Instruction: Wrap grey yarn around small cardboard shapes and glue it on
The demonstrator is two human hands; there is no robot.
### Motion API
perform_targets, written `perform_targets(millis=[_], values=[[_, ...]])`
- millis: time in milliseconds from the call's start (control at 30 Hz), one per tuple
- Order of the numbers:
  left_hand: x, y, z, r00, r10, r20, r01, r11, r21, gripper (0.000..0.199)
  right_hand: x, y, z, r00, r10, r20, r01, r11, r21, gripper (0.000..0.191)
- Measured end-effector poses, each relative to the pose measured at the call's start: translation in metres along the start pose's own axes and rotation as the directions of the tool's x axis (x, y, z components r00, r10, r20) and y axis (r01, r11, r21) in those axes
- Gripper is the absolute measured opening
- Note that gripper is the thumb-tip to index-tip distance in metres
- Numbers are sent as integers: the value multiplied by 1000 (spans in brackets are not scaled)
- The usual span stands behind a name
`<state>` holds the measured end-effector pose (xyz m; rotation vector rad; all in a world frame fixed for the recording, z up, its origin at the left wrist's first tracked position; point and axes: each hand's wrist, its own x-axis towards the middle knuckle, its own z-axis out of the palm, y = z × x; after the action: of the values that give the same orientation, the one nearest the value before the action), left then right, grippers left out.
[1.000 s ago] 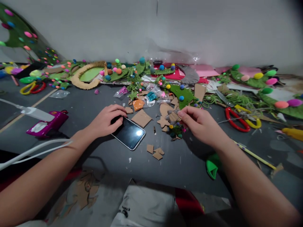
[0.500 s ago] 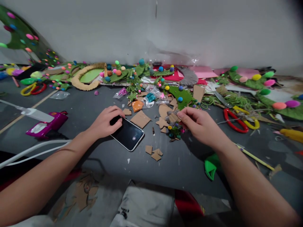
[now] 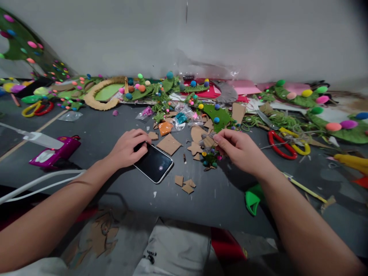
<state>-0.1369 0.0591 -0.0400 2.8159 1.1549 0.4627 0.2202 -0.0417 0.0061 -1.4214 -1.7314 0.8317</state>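
My left hand (image 3: 133, 145) is curled over the far left end of a smartphone (image 3: 153, 165), its thumb on the dark screen and its fingers at the far edge. The phone lies flat on the dark table. My right hand (image 3: 237, 149) pinches a small cardboard piece (image 3: 209, 141) partly wrapped in grey yarn, between thumb and forefinger. Just beneath it sits a small green star (image 3: 211, 159) with coloured pompoms. A bare cardboard star (image 3: 194, 148) lies beside the held piece. Several cardboard scraps (image 3: 187, 188) rest nearer the table's front.
Red-handled scissors (image 3: 283, 147) and a yellow pair lie right of my right hand, near green yarn (image 3: 283, 122). A purple glue gun (image 3: 57, 151) lies left, with white cables (image 3: 43, 180). Pompom-covered green wreath pieces (image 3: 293, 94) and a tan ring (image 3: 92, 97) line the wall.
The whole view has shifted slightly, so things sit a little further left. Both hands keep their hold and look almost still.
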Motion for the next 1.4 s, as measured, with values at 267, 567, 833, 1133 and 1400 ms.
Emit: perform_targets(millis=[267,567,833,1133,1400], values=[[-1,-4,1,1000,26,1,-26,1000,5,19,-1,-1,-1,1000,8,9,-8,1000,-9,35],[0,0,2,999,36,-21,-36,999,24,20,-1,1,1,999,45,24,-45,999,-15,35],[6,2,-15,1000,9,30,-9,1000,8,22,0,0,1,998,47,42,-48,999,4,34],[98,109,-7,946,201,253,108,543,-833,36,-2,-5,4,1000,5,30,-4,999,-33,34],[99,108,25,926,253,281,212,269,-939,13,-3,-3,6,993,2,120,3,999,-37,30]])
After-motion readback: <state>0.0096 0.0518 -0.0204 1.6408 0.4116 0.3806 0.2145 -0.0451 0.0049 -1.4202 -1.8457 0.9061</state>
